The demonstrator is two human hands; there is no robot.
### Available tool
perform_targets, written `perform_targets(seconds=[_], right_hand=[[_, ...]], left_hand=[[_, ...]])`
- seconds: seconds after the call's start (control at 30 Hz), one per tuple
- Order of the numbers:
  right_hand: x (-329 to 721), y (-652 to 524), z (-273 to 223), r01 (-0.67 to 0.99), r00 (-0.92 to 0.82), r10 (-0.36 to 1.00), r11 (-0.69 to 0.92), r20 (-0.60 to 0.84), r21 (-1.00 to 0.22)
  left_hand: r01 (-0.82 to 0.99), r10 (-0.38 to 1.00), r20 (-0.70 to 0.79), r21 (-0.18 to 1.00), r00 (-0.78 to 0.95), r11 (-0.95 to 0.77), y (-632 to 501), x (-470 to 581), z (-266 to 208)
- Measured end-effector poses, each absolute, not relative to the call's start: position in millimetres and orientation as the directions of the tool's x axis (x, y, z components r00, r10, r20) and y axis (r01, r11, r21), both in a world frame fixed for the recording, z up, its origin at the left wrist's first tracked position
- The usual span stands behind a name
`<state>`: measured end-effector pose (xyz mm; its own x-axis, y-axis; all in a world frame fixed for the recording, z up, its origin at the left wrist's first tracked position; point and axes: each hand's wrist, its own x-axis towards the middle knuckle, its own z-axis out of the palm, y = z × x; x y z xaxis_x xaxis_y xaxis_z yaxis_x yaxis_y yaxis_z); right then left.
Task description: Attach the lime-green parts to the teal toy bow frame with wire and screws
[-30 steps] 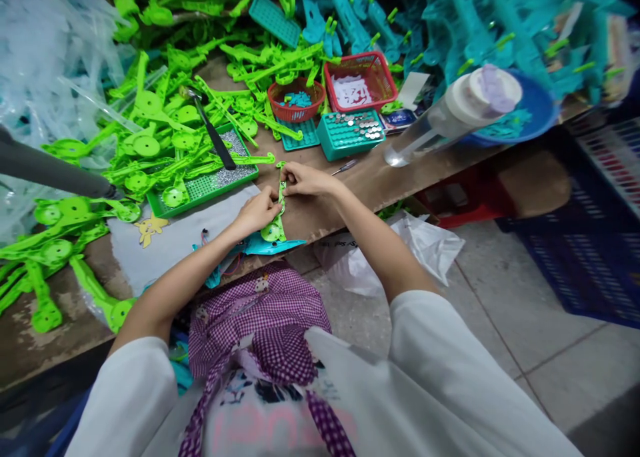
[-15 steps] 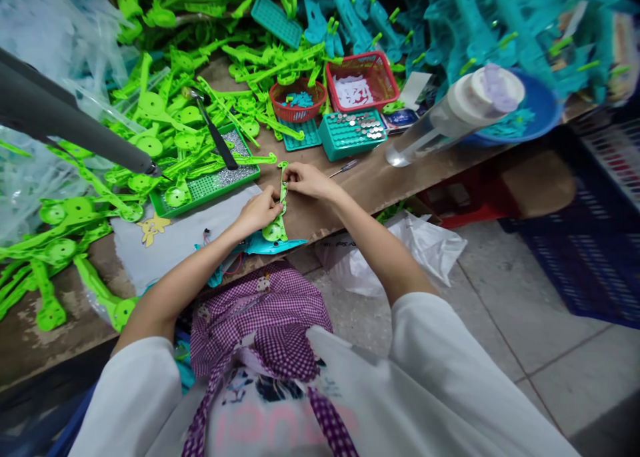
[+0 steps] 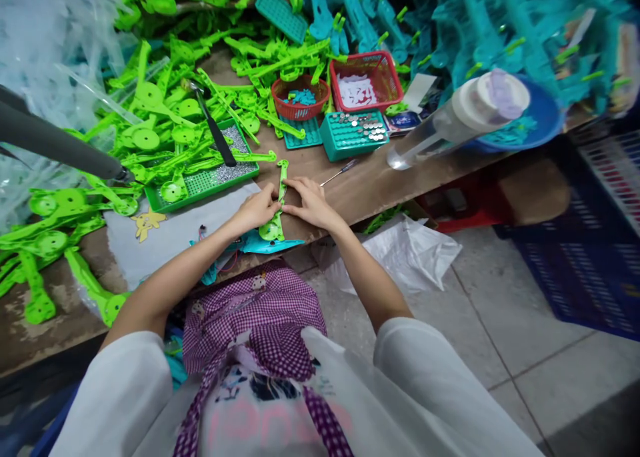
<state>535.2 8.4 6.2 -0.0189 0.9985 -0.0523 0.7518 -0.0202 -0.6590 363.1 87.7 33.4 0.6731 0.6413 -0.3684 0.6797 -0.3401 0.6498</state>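
A long lime-green plastic part (image 3: 273,228) lies on the bench in front of me, its narrow end pointing away and its broad end near the edge. My left hand (image 3: 257,207) is closed on its left side, thumb and fingers gripping the middle. From the right, my right hand (image 3: 309,200) pinches the same part, thumb and fingers against its edge. Whatever small piece may sit under the fingertips is hidden. Beneath the broad end is a turquoise plastic piece (image 3: 270,244), with thin wires beside it.
A screwdriver (image 3: 340,171) lies right of my hands. Behind are a green tray (image 3: 200,194) of metal bits, a hammer (image 3: 215,127), red baskets (image 3: 300,110) and a turquoise block (image 3: 345,149) holding silvery discs. A clear bottle (image 3: 430,134) stands right; a power driver (image 3: 65,140) hangs left.
My right hand has moved down along the green part towards its middle, its fingers spreading more along the edge. My left hand stays on the part. The hanging driver appears shifted left and lower.
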Motion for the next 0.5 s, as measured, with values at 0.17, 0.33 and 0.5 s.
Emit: perform_targets(seconds=[0.17, 0.33, 0.5], right_hand=[[532, 11, 15, 0.753, 0.017, 0.993, -0.091, -0.12, -0.651], [525, 17, 21, 0.798, 0.091, 0.983, -0.169, -0.161, -0.579], [521, 25, 27, 0.826, 0.086, 0.971, -0.194, -0.223, -0.529]], left_hand=[[0.601, 0.524, -0.41, 0.752, 0.747, -0.269, 95, 355, 30], [0.631, 0.611, -0.326, 0.673, 0.721, -0.386, 84, 348, 38], [0.648, 0.649, -0.232, 0.549, 0.725, -0.528, 64, 340, 50]])
